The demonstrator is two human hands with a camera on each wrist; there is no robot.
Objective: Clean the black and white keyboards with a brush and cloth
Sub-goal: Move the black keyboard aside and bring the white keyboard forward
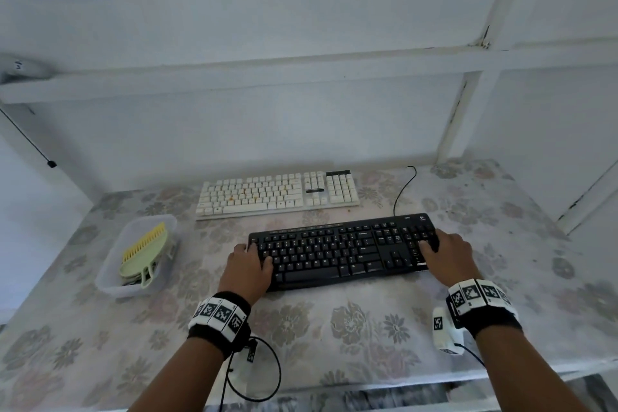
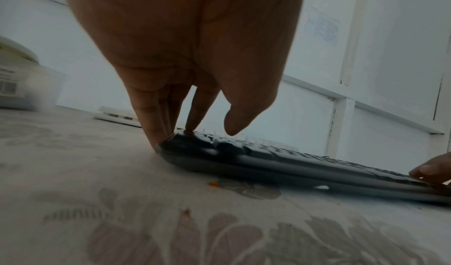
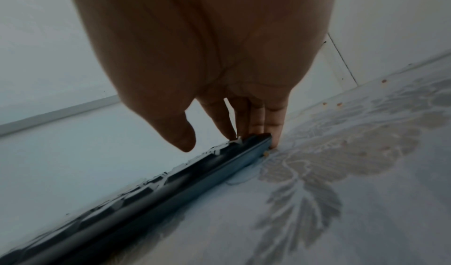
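Note:
The black keyboard (image 1: 341,251) (image 2: 292,163) (image 3: 171,188) lies flat on the flowered tablecloth in front of me. My left hand (image 1: 247,264) (image 2: 195,136) is at its left end, straight fingers (image 2: 156,134) touching the end edge down to the cloth and thumb just above the keys. My right hand (image 1: 441,251) (image 3: 227,140) stands the same way at the right end, its fingers (image 3: 273,126) against the edge. The white keyboard (image 1: 277,192) (image 2: 114,116) lies behind, further left. A pale green brush (image 1: 143,251) with yellow bristles rests in a clear plastic tub (image 1: 110,284).
The black keyboard's cable (image 1: 403,191) curls up behind its right half. White wall panels and a rail close off the back and right. Small orange crumbs (image 2: 214,183) lie on the cloth by the keyboard. The table's front edge (image 1: 334,391) runs near my forearms.

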